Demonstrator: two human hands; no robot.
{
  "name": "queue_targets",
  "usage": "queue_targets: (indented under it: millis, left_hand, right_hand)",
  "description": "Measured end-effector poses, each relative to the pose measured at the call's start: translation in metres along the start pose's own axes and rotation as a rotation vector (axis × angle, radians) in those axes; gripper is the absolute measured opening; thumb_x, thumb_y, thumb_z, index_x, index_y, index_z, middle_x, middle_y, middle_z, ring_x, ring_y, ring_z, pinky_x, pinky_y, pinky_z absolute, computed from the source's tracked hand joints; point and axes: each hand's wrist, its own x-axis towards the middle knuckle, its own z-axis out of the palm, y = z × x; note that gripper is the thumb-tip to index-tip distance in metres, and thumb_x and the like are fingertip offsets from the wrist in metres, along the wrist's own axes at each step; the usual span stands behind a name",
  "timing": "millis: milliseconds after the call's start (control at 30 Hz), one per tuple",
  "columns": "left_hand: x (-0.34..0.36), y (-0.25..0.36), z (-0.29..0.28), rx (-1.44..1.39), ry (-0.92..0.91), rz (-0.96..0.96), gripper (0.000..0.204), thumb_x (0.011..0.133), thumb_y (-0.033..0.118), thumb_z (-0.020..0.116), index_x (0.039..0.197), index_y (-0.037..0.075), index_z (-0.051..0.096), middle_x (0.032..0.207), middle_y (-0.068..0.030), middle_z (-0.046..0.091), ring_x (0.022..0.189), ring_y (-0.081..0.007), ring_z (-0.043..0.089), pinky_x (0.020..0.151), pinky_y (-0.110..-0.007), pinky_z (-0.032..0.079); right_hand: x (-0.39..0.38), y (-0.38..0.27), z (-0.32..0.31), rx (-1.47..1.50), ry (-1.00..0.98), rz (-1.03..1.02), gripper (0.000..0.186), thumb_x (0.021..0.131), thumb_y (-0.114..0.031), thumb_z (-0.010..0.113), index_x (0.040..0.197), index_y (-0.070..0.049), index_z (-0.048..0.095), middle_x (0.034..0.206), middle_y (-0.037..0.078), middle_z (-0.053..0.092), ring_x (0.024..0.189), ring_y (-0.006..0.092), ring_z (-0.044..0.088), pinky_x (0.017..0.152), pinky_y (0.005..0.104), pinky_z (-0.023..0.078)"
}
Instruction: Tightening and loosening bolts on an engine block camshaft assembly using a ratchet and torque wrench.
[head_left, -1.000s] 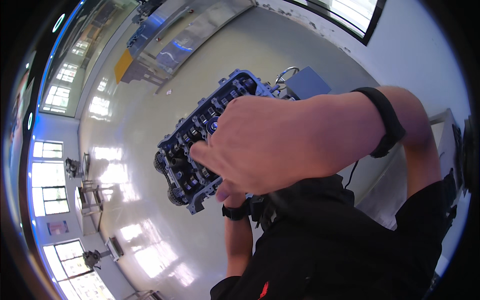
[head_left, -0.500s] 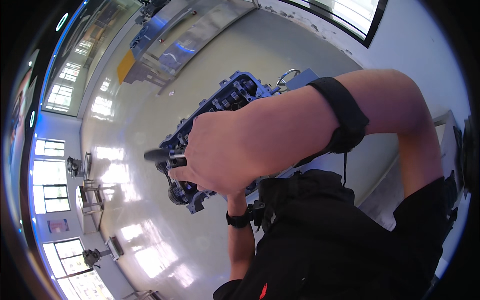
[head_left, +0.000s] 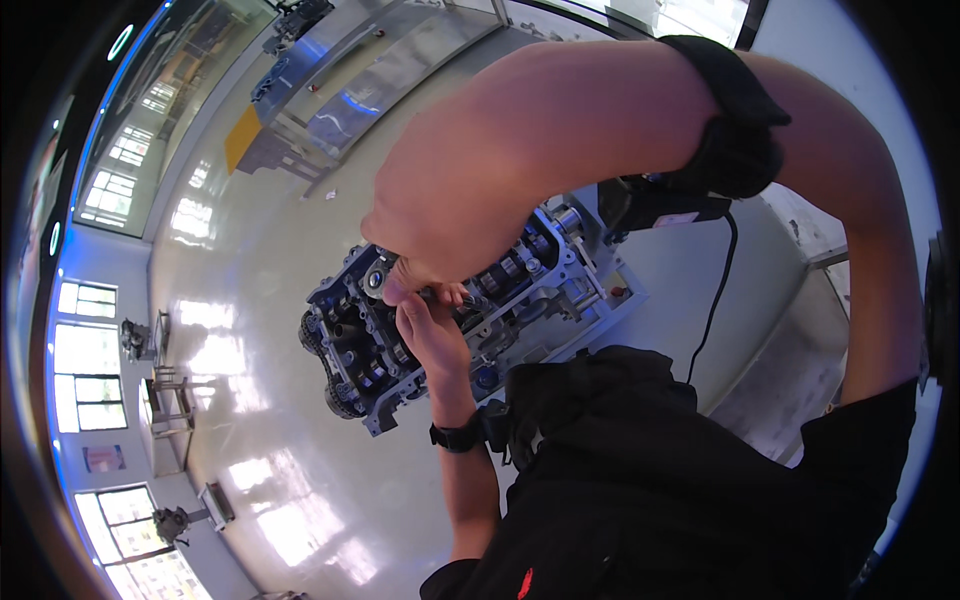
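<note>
A metal engine cylinder head [head_left: 350, 355] with open valve gear lies slantwise before me, a chain and sprockets at its left end. Over its middle and upper part arches my right hand [head_left: 450, 190], its fingers closed and pointing down. Beside those fingertips shows a round metal piece [head_left: 376, 280] with a dark centre; I cannot tell whether it belongs to a tool or to the engine. From below, my left hand [head_left: 436, 335] reaches in with thumb and fingers bent together, meeting the right fingertips. What lies between the fingers is hidden.
A metal workbench [head_left: 370, 105] with a yellow end panel stands at the far left. Engine units on stands [head_left: 172, 522] line the window wall. A black box-shaped device [head_left: 650, 205] sits under my right wrist, and a black cable [head_left: 722, 300] hangs from it.
My right hand has risen and moved away from the engine's left end. The dark-handled tool seen at its fingers no longer shows. My left hand, hidden before, is now visible under it.
</note>
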Motion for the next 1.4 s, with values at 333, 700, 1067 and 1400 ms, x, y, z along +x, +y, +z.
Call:
queue_targets:
  millis: [333, 700, 1067, 1400]
  left_hand:
    - [-0.006, -0.021, -0.022, 0.639, 0.130, 0.281, 0.035, 0.098, 0.036, 0.047, 0.087, 0.003, 0.049, 0.070, -0.0032, 0.043, 0.066, -0.0159, 0.044, 0.069, -0.034, 0.041]
    - [-0.011, -0.005, -0.008, 0.052, -0.051, 0.077, 0.044, 0.100, 0.039, 0.030, 0.075, 0.006, 0.046, 0.066, -0.0028, 0.037, 0.065, -0.0171, 0.040, 0.069, -0.032, 0.039]
    - [-0.027, -0.029, 0.003, 0.516, 0.253, 0.320, 0.046, 0.099, 0.041, 0.034, 0.080, 0.003, 0.050, 0.075, -0.0089, 0.052, 0.066, -0.0185, 0.045, 0.065, -0.032, 0.038]
    - [-0.014, -0.022, 0.003, 0.149, 0.483, 0.049, 0.042, 0.099, 0.038, 0.035, 0.080, 0.005, 0.053, 0.075, -0.0061, 0.053, 0.064, -0.0176, 0.047, 0.064, -0.031, 0.041]
  right_hand:
    - [0.000, -0.058, 0.026, -0.025, 0.024, -0.246, 0.046, 0.096, -0.043, 0.043, 0.095, -0.001, 0.062, 0.086, 0.016, 0.066, 0.084, 0.0349, 0.064, 0.072, 0.0442, 0.049]
    - [0.018, 0.029, 0.013, -0.423, 0.535, -0.713, 0.047, 0.096, -0.042, 0.044, 0.088, 0.000, 0.064, 0.085, 0.017, 0.066, 0.083, 0.0338, 0.063, 0.072, 0.0434, 0.050]
    - [-0.014, -0.051, 0.014, 0.045, -0.116, -0.092, 0.047, 0.094, -0.041, 0.047, 0.080, -0.001, 0.067, 0.082, 0.015, 0.066, 0.081, 0.0298, 0.064, 0.073, 0.0404, 0.050]
    - [0.048, -0.026, 0.002, -0.144, 0.125, -0.129, 0.047, 0.093, -0.042, 0.048, 0.081, -0.001, 0.067, 0.082, 0.014, 0.066, 0.082, 0.0297, 0.064, 0.074, 0.0402, 0.050]
